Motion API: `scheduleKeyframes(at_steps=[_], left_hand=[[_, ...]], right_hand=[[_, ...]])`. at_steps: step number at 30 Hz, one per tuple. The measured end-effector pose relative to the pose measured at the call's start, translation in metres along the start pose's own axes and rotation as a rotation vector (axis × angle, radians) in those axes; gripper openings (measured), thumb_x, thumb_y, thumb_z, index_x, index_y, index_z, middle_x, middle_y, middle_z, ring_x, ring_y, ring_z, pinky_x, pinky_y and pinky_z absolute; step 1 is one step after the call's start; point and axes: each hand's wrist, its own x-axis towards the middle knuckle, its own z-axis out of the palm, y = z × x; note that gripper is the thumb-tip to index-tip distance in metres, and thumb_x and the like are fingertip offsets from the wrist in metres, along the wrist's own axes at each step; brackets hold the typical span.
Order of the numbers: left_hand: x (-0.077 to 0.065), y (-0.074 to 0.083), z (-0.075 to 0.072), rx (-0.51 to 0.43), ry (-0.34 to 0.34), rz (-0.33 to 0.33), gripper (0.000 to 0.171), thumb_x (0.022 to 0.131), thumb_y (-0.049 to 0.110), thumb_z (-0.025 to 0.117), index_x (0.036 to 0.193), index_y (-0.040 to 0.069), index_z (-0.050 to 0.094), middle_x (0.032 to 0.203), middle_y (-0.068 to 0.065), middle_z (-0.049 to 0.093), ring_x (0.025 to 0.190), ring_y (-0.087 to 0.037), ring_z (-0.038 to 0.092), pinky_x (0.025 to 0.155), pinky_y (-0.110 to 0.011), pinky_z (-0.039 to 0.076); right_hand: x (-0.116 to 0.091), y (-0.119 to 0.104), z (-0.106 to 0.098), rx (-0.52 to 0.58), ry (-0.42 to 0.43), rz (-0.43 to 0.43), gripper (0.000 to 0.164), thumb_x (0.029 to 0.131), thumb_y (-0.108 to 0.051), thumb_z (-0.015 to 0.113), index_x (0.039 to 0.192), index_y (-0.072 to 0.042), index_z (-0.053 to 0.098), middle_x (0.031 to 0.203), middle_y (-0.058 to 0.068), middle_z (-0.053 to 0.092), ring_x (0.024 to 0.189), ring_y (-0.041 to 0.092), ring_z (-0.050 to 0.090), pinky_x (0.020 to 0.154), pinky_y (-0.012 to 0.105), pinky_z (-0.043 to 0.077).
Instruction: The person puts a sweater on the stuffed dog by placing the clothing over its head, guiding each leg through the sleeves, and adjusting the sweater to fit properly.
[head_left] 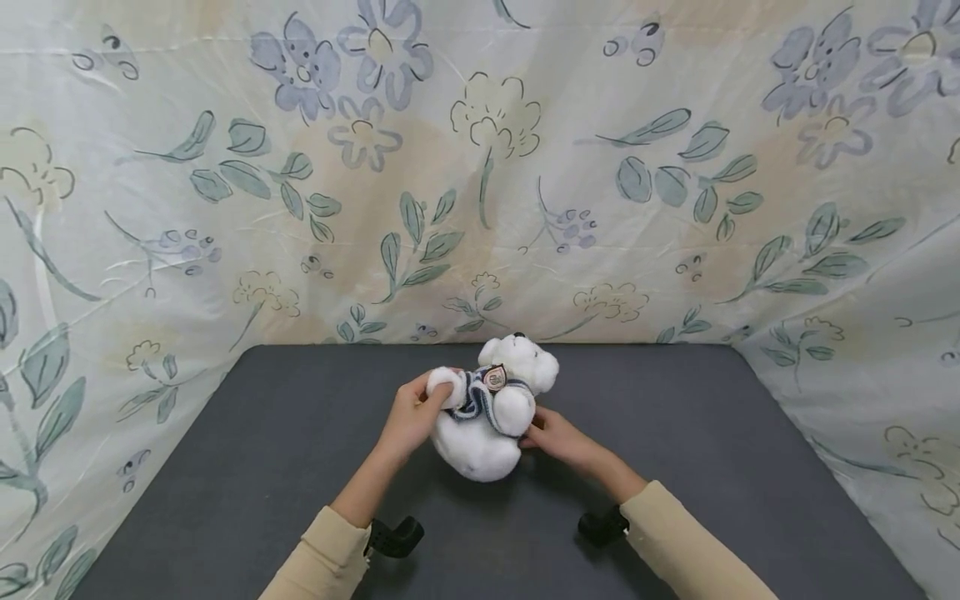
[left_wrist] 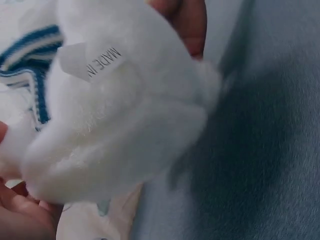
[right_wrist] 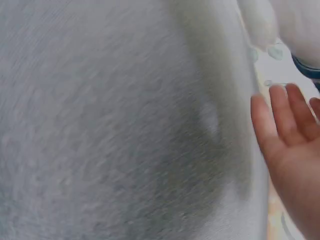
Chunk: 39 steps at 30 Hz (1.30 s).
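Observation:
A white plush bear (head_left: 480,446) in a blue-and-white striped knit garment with a small badge (head_left: 495,378) leans above the dark table, its head towards the upper right. My left hand (head_left: 414,417) pinches one of its front paws between thumb and fingers. At the bear's lower right side is my right hand (head_left: 558,435), its fingertips partly hidden behind the toy. In the right wrist view the right hand's fingers (right_wrist: 285,112) look fairly straight. A white tag (left_wrist: 92,62) with "MADE IN" print sticks out of the fur in the left wrist view.
The dark grey tabletop (head_left: 300,467) extends on all sides of the bear. Behind it and along both sides hangs a floral cloth (head_left: 480,167). A black wrist device sits at each cuff, the left one (head_left: 397,537) and the right one (head_left: 602,527).

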Motion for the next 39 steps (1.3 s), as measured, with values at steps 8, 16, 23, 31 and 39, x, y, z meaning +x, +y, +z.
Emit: scheduleKeyframes(at_steps=[8, 16, 23, 31, 39], left_hand=[[-0.002, -0.005, 0.009, -0.325, -0.136, -0.093, 0.03, 0.091, 0.005, 0.049, 0.119, 0.008, 0.059, 0.11, -0.003, 0.058, 0.092, -0.011, 0.053, 0.073, -0.026, 0.045], [-0.005, -0.012, 0.009, -0.311, -0.249, -0.108, 0.034, 0.092, 0.007, 0.051, 0.126, 0.009, 0.054, 0.118, -0.008, 0.056, 0.097, -0.011, 0.053, 0.082, -0.036, 0.046], [0.0, -0.011, 0.0, -0.108, -0.333, -0.065, 0.032, 0.093, 0.015, 0.054, 0.125, 0.011, 0.057, 0.126, -0.007, 0.056, 0.115, -0.022, 0.052, 0.094, -0.042, 0.042], [0.006, 0.012, -0.008, -0.026, -0.276, 0.06, 0.036, 0.09, 0.023, 0.06, 0.126, 0.016, 0.055, 0.127, -0.006, 0.057, 0.115, -0.021, 0.054, 0.093, -0.041, 0.044], [0.008, 0.035, -0.007, 0.004, -0.347, 0.131, 0.048, 0.088, 0.019, 0.062, 0.134, 0.015, 0.047, 0.132, -0.01, 0.05, 0.113, -0.028, 0.055, 0.087, -0.037, 0.048]], right_hand=[[-0.01, -0.017, -0.007, 0.372, -0.136, -0.039, 0.072, 0.096, -0.043, 0.041, 0.141, 0.003, 0.01, 0.136, 0.013, 0.034, 0.112, 0.009, 0.047, 0.092, 0.028, 0.04], [-0.017, -0.02, -0.014, 0.303, -0.049, -0.082, 0.072, 0.094, -0.033, 0.05, 0.143, 0.0, 0.009, 0.14, 0.022, 0.029, 0.118, 0.021, 0.044, 0.094, 0.034, 0.04], [-0.025, -0.021, -0.023, 0.003, 0.043, -0.093, 0.068, 0.09, -0.024, 0.058, 0.142, -0.005, 0.02, 0.134, 0.018, 0.04, 0.122, 0.029, 0.041, 0.099, 0.041, 0.035], [-0.03, -0.023, -0.03, -0.232, 0.094, -0.101, 0.066, 0.085, -0.029, 0.066, 0.138, -0.01, 0.031, 0.122, 0.011, 0.053, 0.107, 0.022, 0.054, 0.086, 0.035, 0.045], [-0.023, -0.031, -0.027, -0.487, 0.16, -0.209, 0.071, 0.077, -0.033, 0.073, 0.136, -0.015, 0.037, 0.114, 0.004, 0.059, 0.097, 0.015, 0.059, 0.076, 0.031, 0.049]])
